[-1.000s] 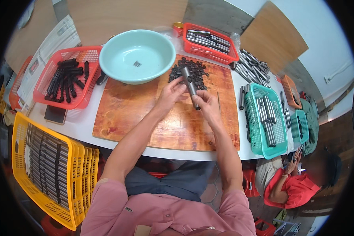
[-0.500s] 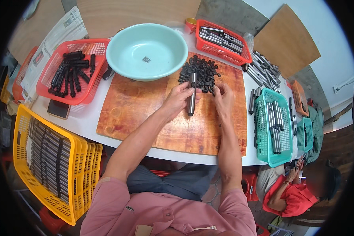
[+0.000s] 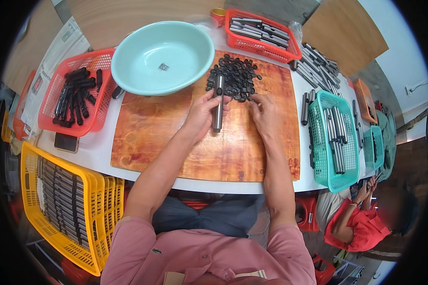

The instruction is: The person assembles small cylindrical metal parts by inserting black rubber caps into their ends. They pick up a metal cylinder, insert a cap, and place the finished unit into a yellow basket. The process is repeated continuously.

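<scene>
The head view, taking the middle of the wooden board [image 3: 214, 159] as the clock's centre, shows me the left hand [image 3: 202, 114] wrapped around a silver tube [image 3: 218, 117], just off centre, its long side running twelve to six. The right hand [image 3: 267, 118] is apart from it, towards three, fingertips drawn together beside the pile of small black pieces [image 3: 235, 78] at one; I can't tell whether they pinch anything. A pale green basin [image 3: 161, 47] sits at eleven, and farther out at one, a red basket [image 3: 257, 49] of tubes. A teal basket [image 3: 350, 164] holds more at three. Yellow crates [image 3: 102, 223] stand at eight; someone in a red top [image 3: 361, 230] is at four.
</scene>
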### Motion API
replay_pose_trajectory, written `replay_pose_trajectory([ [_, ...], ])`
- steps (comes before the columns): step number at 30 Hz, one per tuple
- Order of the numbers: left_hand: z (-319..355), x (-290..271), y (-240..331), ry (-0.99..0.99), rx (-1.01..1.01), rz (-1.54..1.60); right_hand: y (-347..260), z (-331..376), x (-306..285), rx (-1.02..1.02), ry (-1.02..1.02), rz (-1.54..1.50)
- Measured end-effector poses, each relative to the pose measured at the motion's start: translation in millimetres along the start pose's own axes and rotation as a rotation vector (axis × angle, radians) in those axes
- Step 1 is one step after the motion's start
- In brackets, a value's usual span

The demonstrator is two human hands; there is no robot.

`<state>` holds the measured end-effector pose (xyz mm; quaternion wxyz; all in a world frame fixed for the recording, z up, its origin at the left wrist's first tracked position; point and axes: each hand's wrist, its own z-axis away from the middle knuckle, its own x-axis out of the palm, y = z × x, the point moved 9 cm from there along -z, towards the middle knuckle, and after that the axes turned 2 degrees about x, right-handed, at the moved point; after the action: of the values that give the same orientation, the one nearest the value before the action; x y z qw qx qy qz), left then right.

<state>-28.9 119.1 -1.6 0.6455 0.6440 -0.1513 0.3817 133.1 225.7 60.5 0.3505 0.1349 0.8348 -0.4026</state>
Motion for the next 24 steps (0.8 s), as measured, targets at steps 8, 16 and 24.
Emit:
replay_pose_trajectory([
  [8,1.9,8.0,-3.3,-0.016,-0.03,-0.033,-9.2,3.7,21.3,-0.024,-0.117,0.067],
  [16,-0.3,2.2,-1.5,-0.023,-0.005,0.021,-10.8,6.0,31.4,0.092,-0.204,-0.127],
  [24,2.6,7.0,-0.5,-0.037,-0.01,0.003,-34.9,12.7,42.1,-0.061,-0.268,-0.138],
])
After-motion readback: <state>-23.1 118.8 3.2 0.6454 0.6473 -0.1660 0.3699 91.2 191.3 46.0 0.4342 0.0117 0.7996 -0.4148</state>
